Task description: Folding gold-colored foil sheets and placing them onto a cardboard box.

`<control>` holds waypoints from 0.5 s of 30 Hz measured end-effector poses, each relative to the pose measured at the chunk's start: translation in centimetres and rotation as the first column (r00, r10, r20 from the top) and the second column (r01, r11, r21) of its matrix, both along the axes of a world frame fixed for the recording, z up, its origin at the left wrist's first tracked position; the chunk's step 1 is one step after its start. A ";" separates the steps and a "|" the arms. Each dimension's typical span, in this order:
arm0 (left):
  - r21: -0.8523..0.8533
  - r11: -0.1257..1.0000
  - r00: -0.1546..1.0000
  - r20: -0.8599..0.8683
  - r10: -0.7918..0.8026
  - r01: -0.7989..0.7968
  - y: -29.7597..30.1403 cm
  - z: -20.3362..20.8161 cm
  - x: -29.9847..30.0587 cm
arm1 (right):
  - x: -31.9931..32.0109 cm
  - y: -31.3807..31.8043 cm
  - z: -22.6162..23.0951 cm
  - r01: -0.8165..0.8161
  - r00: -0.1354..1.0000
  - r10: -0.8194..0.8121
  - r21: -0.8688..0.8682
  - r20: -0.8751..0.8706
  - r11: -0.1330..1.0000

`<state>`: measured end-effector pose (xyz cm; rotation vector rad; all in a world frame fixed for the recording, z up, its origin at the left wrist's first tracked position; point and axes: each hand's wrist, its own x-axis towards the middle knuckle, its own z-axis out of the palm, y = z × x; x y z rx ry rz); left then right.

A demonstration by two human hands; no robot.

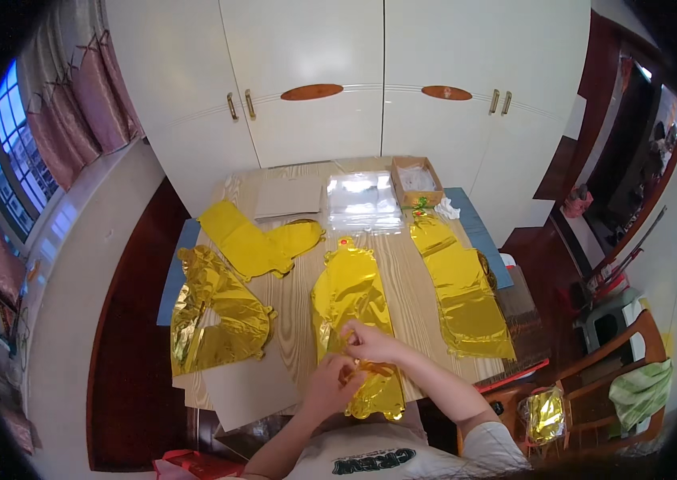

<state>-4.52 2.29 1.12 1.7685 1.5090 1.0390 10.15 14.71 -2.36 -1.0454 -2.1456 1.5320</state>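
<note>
A flat gold foil balloon point(350, 280) lies in front of me at the middle of the table, its lower end reaching over the near edge. My right hand point(372, 342) is on it, fingers closed in a pinch on the foil. Just below and to the left, my left hand point(334, 386) also has its fingers bent closed on the foil near its left edge. What lies between the fingertips is too small to make out. A small red spot marks the balloon's far tip.
More gold foil balloons point(222, 308) point(466, 296) lie left and right, with a folded gold foil piece point(246, 244) behind. Clear plastic sleeves point(364, 204), a cardboard box point(417, 184) and grey card sheets point(289, 197) point(250, 390) sit on the table point(298, 308). A wooden chair point(642, 344) stands at right.
</note>
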 end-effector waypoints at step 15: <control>0.031 0.980 0.791 -0.596 -0.139 0.195 9.0 -7.2 -6.9 | 5.3 -2.7 -3.6 0.118 0.971 -0.230 0.715 0.062 0.689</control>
